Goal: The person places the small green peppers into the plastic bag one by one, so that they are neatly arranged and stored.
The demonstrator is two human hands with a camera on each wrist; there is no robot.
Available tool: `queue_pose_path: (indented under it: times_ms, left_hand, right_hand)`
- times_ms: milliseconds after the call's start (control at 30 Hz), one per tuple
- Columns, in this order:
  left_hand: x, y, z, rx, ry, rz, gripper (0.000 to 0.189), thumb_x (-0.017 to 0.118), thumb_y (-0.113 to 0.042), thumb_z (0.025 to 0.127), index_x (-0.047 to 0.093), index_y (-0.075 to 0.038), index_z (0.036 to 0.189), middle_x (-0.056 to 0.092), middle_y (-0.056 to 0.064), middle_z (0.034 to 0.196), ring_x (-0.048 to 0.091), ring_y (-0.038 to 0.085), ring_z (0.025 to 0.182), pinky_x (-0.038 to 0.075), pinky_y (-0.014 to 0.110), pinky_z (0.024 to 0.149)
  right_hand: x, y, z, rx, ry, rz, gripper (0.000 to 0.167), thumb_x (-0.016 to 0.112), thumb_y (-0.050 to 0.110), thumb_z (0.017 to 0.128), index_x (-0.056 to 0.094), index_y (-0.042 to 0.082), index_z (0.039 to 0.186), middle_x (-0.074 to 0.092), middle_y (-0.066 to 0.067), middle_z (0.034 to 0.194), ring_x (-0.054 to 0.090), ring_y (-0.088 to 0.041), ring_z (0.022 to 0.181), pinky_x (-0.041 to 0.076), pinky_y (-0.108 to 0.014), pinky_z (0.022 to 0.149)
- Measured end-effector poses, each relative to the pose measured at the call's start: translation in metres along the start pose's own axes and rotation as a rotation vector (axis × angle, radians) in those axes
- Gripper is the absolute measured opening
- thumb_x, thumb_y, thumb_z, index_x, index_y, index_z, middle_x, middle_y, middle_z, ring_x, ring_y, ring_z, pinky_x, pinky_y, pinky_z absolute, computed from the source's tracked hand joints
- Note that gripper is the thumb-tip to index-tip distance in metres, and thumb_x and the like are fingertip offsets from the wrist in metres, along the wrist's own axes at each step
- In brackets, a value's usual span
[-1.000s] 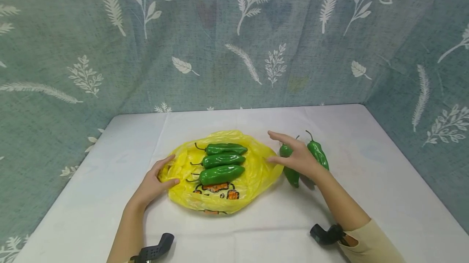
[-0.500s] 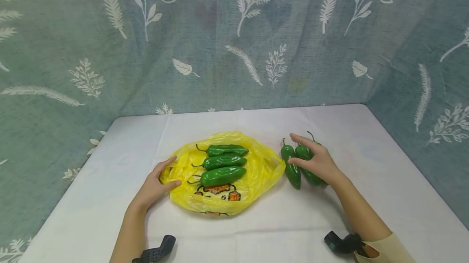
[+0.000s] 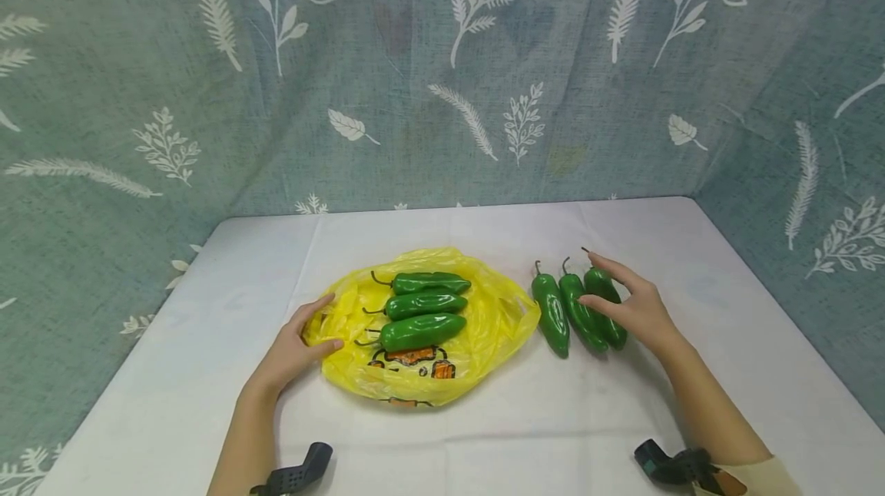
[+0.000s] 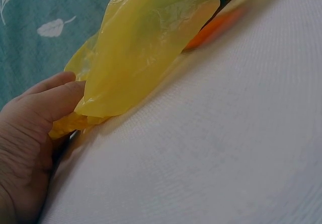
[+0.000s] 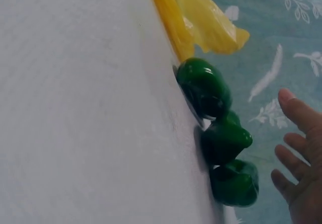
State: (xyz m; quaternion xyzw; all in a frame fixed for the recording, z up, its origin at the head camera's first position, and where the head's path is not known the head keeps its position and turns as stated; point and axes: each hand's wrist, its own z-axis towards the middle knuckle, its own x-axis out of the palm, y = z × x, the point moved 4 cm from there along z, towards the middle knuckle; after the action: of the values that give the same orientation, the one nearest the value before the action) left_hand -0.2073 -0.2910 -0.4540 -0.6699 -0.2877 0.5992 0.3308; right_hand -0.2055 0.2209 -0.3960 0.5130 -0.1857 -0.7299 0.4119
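Three green peppers lie in a row on a crumpled yellow plastic bag, stems to the left. At the bag's left edge rests my left hand, thumb and fingers spread wide and touching the plastic. In the left wrist view, the left hand partly disappears behind the bag. Right of the bag are three more green peppers, side by side on the table. My right hand hovers over the rightmost pepper, fingers apart, partly hiding it. The right wrist view shows a gap between the right hand and these peppers.
A white cloth covers the table. Behind and beside it hangs a blue-green curtain with white leaf prints. Black camera mounts sit on both wrists.
My right hand has moved rightward from the bag's right edge to above the rightmost loose pepper, uncovering the other two. The left hand and the peppers on the bag stay in place.
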Motion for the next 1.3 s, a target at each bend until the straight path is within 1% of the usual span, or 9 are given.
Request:
queue_pose_path:
  times_ms: [133, 200, 367, 633, 833, 967, 1100, 1200, 1300]
  left_hand:
    - [-0.001, 0.001, 0.001, -0.003, -0.002, 0.013, 0.083, 0.076, -0.037, 0.077, 0.033, -0.027, 0.147, 0.028, 0.011, 0.152, 0.017, 0.039, 0.142, 0.012, 0.064, 0.111]
    - [-0.001, 0.001, 0.001, -0.002, -0.002, 0.018, 0.082, 0.076, -0.037, 0.078, 0.033, -0.028, 0.147, 0.028, 0.011, 0.152, 0.017, 0.039, 0.142, 0.013, 0.064, 0.111]
    - [0.000, 0.000, 0.000, -0.008, 0.000, 0.022, 0.083, 0.076, -0.037, 0.078, 0.032, -0.028, 0.147, 0.027, 0.011, 0.153, 0.017, 0.039, 0.142, 0.013, 0.064, 0.111]
    - [0.001, 0.001, -0.001, -0.011, 0.006, 0.013, 0.083, 0.076, -0.036, 0.078, 0.032, -0.027, 0.148, 0.027, 0.011, 0.153, 0.016, 0.039, 0.142, 0.012, 0.065, 0.110]
    - [0.002, 0.004, 0.000, -0.007, 0.004, 0.031, 0.083, 0.076, -0.037, 0.078, 0.032, -0.026, 0.148, 0.027, 0.010, 0.153, 0.017, 0.039, 0.142, 0.014, 0.064, 0.110]
    - [0.002, 0.005, 0.000, -0.007, 0.003, 0.032, 0.083, 0.076, -0.038, 0.078, 0.032, -0.026, 0.148, 0.027, 0.010, 0.153, 0.017, 0.039, 0.142, 0.014, 0.064, 0.110]
    - [0.002, 0.004, 0.000, -0.010, 0.006, 0.032, 0.083, 0.075, -0.038, 0.078, 0.032, -0.026, 0.148, 0.027, 0.012, 0.153, 0.016, 0.040, 0.142, 0.013, 0.065, 0.110]
    - [0.002, 0.002, 0.000, -0.007, 0.005, 0.031, 0.083, 0.075, -0.039, 0.077, 0.032, -0.026, 0.148, 0.027, 0.012, 0.153, 0.017, 0.040, 0.142, 0.013, 0.065, 0.110]
    - [0.001, 0.002, 0.001, -0.006, -0.002, 0.029, 0.083, 0.076, -0.039, 0.077, 0.033, -0.026, 0.147, 0.028, 0.011, 0.153, 0.017, 0.039, 0.142, 0.014, 0.064, 0.111]
  right_hand:
    - [-0.003, -0.011, -0.001, 0.045, -0.014, -0.015, 0.071, 0.078, 0.014, 0.076, 0.046, 0.004, 0.138, 0.050, -0.018, 0.138, 0.045, -0.032, 0.128, 0.037, -0.054, 0.103]
    - [-0.003, -0.015, -0.002, 0.074, -0.016, -0.015, 0.071, 0.078, 0.016, 0.077, 0.046, 0.004, 0.139, 0.049, -0.018, 0.139, 0.044, -0.034, 0.128, 0.037, -0.054, 0.103]
    - [-0.002, -0.022, -0.004, 0.117, 0.002, 0.006, 0.071, 0.077, 0.016, 0.079, 0.043, 0.001, 0.139, 0.045, -0.026, 0.139, 0.040, -0.045, 0.128, 0.035, -0.059, 0.102]
    - [0.002, -0.034, -0.008, 0.124, 0.036, -0.027, 0.072, 0.077, 0.012, 0.078, 0.041, -0.003, 0.139, 0.042, -0.028, 0.140, 0.040, -0.047, 0.127, 0.037, -0.057, 0.102]
    - [0.005, -0.037, -0.009, 0.126, 0.040, -0.029, 0.071, 0.076, 0.009, 0.078, 0.041, -0.003, 0.139, 0.042, -0.027, 0.140, 0.042, -0.045, 0.125, 0.041, -0.054, 0.099]
    - [0.007, -0.041, -0.009, 0.216, 0.086, -0.045, 0.072, 0.074, 0.013, 0.081, 0.038, -0.001, 0.141, 0.042, -0.029, 0.138, 0.045, -0.047, 0.121, 0.042, -0.057, 0.097]
    - [0.008, -0.048, -0.010, 0.349, 0.153, -0.099, 0.074, 0.071, 0.020, 0.084, 0.032, 0.001, 0.145, 0.035, -0.031, 0.142, 0.037, -0.051, 0.126, 0.035, -0.062, 0.100]
    - [0.008, -0.051, -0.009, 0.397, 0.164, -0.102, 0.075, 0.069, 0.020, 0.084, 0.030, 0.001, 0.146, 0.031, -0.031, 0.146, 0.029, -0.051, 0.132, 0.029, -0.063, 0.104]
    - [0.008, -0.052, -0.008, 0.409, 0.163, -0.094, 0.076, 0.068, 0.020, 0.084, 0.028, 0.002, 0.146, 0.030, -0.031, 0.146, 0.028, -0.051, 0.133, 0.028, -0.063, 0.105]
